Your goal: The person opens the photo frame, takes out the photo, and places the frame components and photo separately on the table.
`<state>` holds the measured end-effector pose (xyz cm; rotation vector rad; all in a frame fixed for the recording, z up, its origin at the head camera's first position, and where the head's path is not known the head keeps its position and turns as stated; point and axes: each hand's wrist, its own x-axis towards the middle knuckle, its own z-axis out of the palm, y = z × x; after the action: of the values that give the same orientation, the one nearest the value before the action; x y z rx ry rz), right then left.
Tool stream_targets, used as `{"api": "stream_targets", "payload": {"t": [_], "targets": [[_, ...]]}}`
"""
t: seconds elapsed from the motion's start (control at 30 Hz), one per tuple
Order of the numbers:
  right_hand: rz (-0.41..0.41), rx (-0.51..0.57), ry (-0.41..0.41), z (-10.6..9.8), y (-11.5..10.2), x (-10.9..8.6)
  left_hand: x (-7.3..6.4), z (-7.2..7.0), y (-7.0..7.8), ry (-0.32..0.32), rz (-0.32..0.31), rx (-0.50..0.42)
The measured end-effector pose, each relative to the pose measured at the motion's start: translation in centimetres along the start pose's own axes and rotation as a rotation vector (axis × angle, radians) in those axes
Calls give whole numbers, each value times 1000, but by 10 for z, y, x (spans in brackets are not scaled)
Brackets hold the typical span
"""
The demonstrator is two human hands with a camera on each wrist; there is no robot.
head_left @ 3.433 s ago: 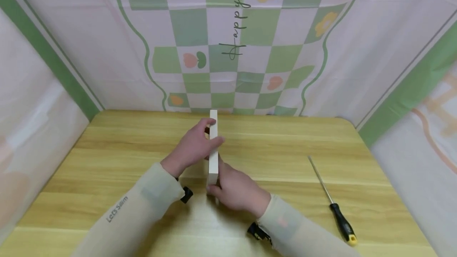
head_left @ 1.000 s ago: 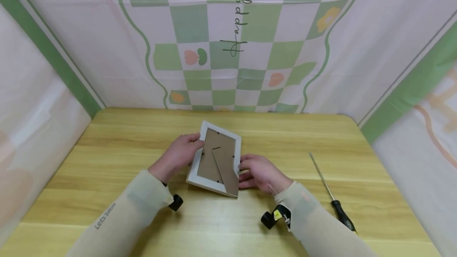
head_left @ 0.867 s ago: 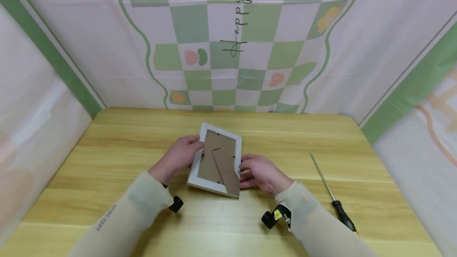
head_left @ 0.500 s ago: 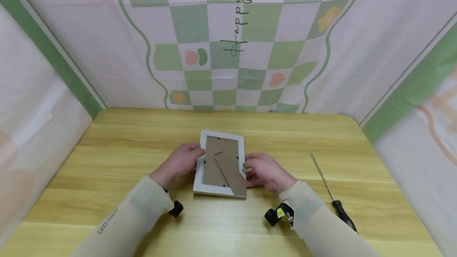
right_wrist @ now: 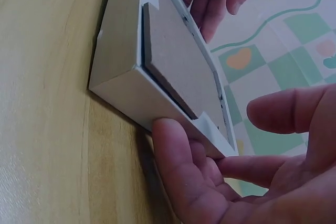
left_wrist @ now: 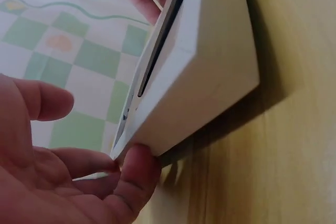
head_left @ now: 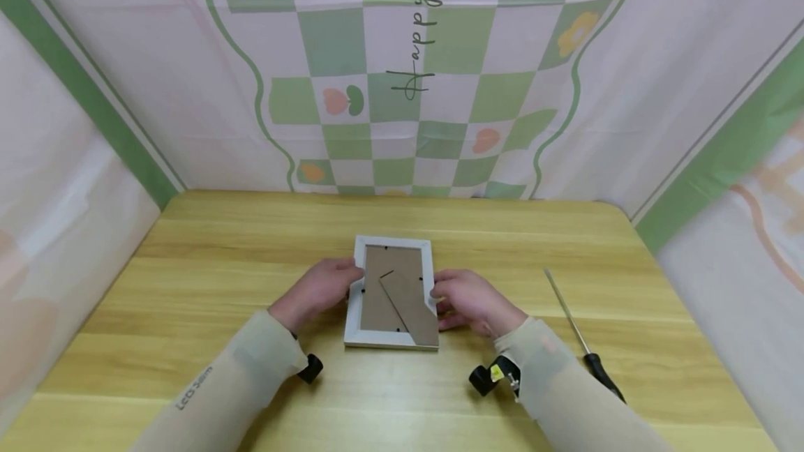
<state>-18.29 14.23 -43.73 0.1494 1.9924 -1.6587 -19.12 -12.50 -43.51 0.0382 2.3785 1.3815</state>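
Observation:
A white picture frame [head_left: 353, 319] lies back side up on the wooden table, showing its brown backing board [head_left: 392, 257] and small dark tabs. A brown stand leg [head_left: 421, 323] slants across the board and overlaps the frame's lower right corner. At the left side is my left hand [head_left: 322, 290], its fingertips [left_wrist: 137, 174] touching the frame's side wall while the thumb stays off it. My right hand [head_left: 474, 302] mirrors this on the right side, fingers [right_wrist: 173, 145] against the side wall and thumb raised clear.
A screwdriver [head_left: 595, 366] with a black handle lies to the right on the table [head_left: 207, 250], partly behind my right sleeve [head_left: 553, 375]. A printed curtain [head_left: 389, 141] hangs along the back edge, with more fabric at both sides.
The frame was held on edge, then lowered, back upward, and straightened until flat on the table. Both hands stayed at its sides and followed it down; the screwdriver stays in place.

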Motion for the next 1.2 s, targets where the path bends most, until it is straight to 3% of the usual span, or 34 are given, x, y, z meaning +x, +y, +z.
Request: {"api": "stream_targets", "payload": {"t": [0.33,0.6,0.73,0.83,1.2], "targets": [[-8,-42,-10,2,2,2,6,4,-3,-29,10,121],[-25,-109,35,4,3,2,-2,3,-4,-58,141,387],[-33,-188,56,4,3,2,-4,3,-5,-76,164,455],[-30,-236,64,4,3,3,-5,4,-5,-69,171,475],[-32,-352,88,-1,2,3,-1,14,-8,10,177,408]]}}
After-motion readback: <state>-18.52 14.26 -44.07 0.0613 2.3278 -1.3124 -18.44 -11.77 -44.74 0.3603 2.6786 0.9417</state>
